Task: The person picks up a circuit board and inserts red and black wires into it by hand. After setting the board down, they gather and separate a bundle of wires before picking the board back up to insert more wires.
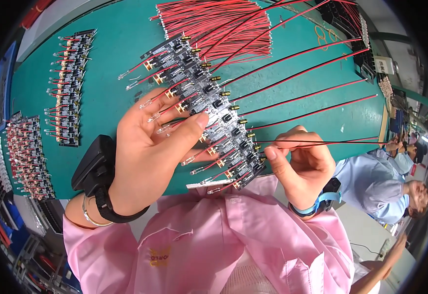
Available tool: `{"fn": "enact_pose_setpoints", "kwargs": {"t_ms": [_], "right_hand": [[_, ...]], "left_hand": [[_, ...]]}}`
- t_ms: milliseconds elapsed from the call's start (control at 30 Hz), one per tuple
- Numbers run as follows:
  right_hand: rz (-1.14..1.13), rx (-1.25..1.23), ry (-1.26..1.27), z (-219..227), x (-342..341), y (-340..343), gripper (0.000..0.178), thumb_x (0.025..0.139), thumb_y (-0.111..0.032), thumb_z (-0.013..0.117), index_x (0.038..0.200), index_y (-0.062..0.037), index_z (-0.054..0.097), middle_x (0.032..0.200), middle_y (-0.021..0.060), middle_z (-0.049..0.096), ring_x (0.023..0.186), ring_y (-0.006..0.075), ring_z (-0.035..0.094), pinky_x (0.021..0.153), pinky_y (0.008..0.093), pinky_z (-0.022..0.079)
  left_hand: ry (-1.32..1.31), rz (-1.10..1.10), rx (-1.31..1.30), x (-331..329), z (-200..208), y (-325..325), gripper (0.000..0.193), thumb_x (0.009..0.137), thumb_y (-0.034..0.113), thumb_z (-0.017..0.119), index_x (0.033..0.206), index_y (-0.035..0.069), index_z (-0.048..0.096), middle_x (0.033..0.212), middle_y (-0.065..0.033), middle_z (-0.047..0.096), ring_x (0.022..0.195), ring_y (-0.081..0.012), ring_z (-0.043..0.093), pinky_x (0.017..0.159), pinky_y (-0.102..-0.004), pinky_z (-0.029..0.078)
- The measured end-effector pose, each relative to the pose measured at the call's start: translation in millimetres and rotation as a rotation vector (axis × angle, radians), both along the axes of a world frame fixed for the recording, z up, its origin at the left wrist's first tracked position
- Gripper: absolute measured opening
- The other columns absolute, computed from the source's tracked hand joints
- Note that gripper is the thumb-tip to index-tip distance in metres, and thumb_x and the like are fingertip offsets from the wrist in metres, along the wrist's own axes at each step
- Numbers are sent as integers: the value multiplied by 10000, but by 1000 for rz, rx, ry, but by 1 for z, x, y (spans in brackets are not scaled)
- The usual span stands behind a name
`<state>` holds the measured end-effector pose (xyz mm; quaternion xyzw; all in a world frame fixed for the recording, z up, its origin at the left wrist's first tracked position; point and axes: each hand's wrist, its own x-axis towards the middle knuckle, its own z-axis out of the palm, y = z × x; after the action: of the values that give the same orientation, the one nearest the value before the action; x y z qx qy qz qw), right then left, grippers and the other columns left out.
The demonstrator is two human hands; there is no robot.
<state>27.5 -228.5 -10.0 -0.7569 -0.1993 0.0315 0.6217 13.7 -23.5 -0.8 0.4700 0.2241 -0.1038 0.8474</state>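
A long black circuit board panel [211, 100] lies slanted in front of me, its small boards joined in a row. My left hand [148, 152] grips it by the middle, thumb on top and fingers partly hidden beneath. Short red leads with clear tips [150, 105] stick out along its left side. From the brass-coloured parts on its right edge, long red and black wires [297, 97] reach out to the right. My right hand [304, 164] is closed at the panel's near right end, thumb and forefinger pinching a red and black wire [344, 142].
A thick bundle of red and black wires [214, 27] lies at the back of the green table [111, 63]. Another board panel [69, 88] rests at left, with several stacked panels [27, 157] nearer. Black trays [344, 29] stand far right. A person in light blue [371, 181] sits at right.
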Motion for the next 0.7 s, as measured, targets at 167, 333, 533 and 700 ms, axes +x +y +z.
{"fn": "enact_pose_setpoints", "kwargs": {"t_ms": [167, 333, 533, 700], "right_hand": [[-45, -79, -48, 5, -3, 3, 218, 658, 118, 659, 821, 27, 546, 742, 88, 579, 592, 109, 482, 554, 219, 388], [-41, -183, -147, 6, -3, 4, 218, 650, 139, 640, 785, 22, 516, 676, 81, 553, 562, 109, 471, 552, 221, 377], [-34, -220, -215, 7, -2, 7, 228, 635, 147, 643, 780, 22, 518, 649, 71, 549, 550, 107, 467, 534, 216, 368], [-30, -261, -216, 10, -3, 8, 233, 629, 148, 645, 784, 23, 525, 665, 80, 556, 546, 110, 467, 525, 217, 365]], "left_hand": [[5, -3, -2, 0, 1, 0, 340, 781, -30, 570, 1089, -41, 427, 1012, -110, 513, 846, -202, 585, 625, -337, 572], [1, -16, -5, 1, 0, 1, 314, 780, -30, 572, 1066, -38, 442, 1009, -105, 517, 847, -194, 581, 623, -336, 572], [-15, 1, -13, 1, 0, 1, 300, 781, -30, 571, 1055, -34, 448, 1008, -99, 519, 845, -185, 578, 620, -333, 572], [-3, 9, -11, 1, 1, 0, 303, 780, -29, 572, 1056, -33, 447, 997, -96, 520, 844, -181, 577, 615, -330, 572]]}}
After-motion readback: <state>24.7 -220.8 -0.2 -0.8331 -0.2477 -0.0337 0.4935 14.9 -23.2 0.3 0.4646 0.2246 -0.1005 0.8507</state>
